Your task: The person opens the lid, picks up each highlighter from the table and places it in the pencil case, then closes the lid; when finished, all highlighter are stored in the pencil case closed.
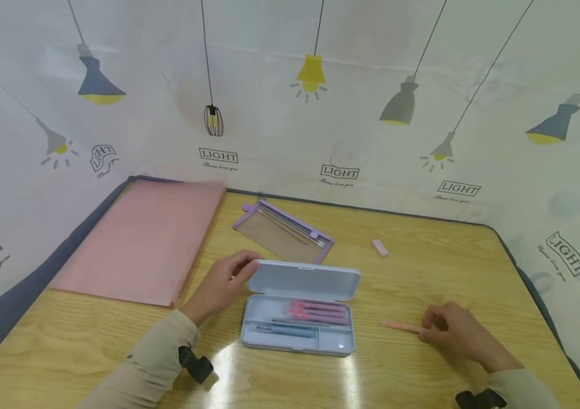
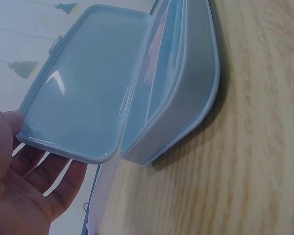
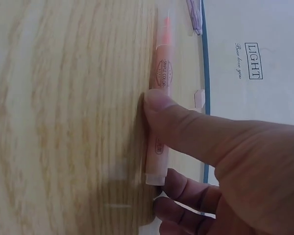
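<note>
A pale blue pencil case (image 1: 333,342) lies with its lid raised. At the lid's left corner, my left hand (image 1: 223,284) grips the edge; the left wrist view shows the thumb on the inner face of the lid (image 2: 83,88) and the fingers behind it. Several pink pens (image 1: 320,312) and a blue pen (image 1: 290,330) lie in the case's compartments. To the right of the case, my right hand (image 1: 455,332) pinches a peach highlighter (image 1: 402,326) low over the table. In the right wrist view, the thumb presses on the highlighter's barrel (image 3: 161,68), with its clear cap pointing away.
A pink folder (image 1: 141,244) covers the table's left side. Behind the case is a purple-edged mesh zip pouch (image 1: 279,233) with thin rods inside. A small pink eraser (image 1: 379,247) lies at the back right. A printed curtain (image 1: 269,85) surrounds the wooden table (image 1: 290,386).
</note>
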### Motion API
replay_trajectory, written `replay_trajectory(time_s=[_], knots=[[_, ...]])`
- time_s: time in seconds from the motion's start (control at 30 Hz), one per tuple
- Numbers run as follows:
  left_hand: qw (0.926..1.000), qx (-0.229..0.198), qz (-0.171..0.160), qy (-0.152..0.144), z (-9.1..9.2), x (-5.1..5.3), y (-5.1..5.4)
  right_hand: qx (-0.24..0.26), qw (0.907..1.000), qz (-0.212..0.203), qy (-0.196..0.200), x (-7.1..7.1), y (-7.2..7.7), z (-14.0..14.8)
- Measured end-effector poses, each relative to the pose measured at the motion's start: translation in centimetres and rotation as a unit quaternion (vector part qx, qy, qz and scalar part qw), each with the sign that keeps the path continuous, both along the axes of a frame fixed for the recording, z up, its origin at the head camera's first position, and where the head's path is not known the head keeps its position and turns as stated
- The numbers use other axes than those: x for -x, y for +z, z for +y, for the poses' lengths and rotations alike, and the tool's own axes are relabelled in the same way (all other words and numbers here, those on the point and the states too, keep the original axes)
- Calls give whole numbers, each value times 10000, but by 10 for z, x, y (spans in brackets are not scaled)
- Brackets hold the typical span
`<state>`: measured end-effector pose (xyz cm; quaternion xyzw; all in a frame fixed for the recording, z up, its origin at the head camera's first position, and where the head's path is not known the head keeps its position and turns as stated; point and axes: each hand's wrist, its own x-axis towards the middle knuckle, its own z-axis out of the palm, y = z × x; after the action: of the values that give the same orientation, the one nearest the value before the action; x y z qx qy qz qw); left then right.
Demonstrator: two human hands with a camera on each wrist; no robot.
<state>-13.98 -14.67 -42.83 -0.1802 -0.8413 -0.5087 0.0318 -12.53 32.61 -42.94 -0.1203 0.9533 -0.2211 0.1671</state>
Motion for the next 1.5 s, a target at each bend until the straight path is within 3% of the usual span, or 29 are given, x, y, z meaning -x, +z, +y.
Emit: replay_trajectory(time_s=[0.17,0.33,0.5,0.6,0.73,1.03,1.3,1.5], knots=[[10000,39,-13,-5,0,1,-2,-32,9994,233,272,-5,6,-2],[10000,47,-9,28,0,3,-2,270,9969,160,715,-10,29,-19],[10000,41,23,26,0,4,-1,559,9887,412,1326,-18,49,-53],[10000,35,14,17,0,4,0,434,9824,806,1626,-23,55,-79],[10000,-3,-6,-6,0,3,1,387,9759,1010,1897,-26,60,-114],[10000,10,76,-39,0,2,-3,295,9569,1343,2557,-22,44,-176],[10000,-39,24,-41,1,1,-1,290,9164,2368,3213,-24,25,-202],[10000,-43,-63,-8,0,0,1,345,9148,2346,3269,-30,15,-208]])
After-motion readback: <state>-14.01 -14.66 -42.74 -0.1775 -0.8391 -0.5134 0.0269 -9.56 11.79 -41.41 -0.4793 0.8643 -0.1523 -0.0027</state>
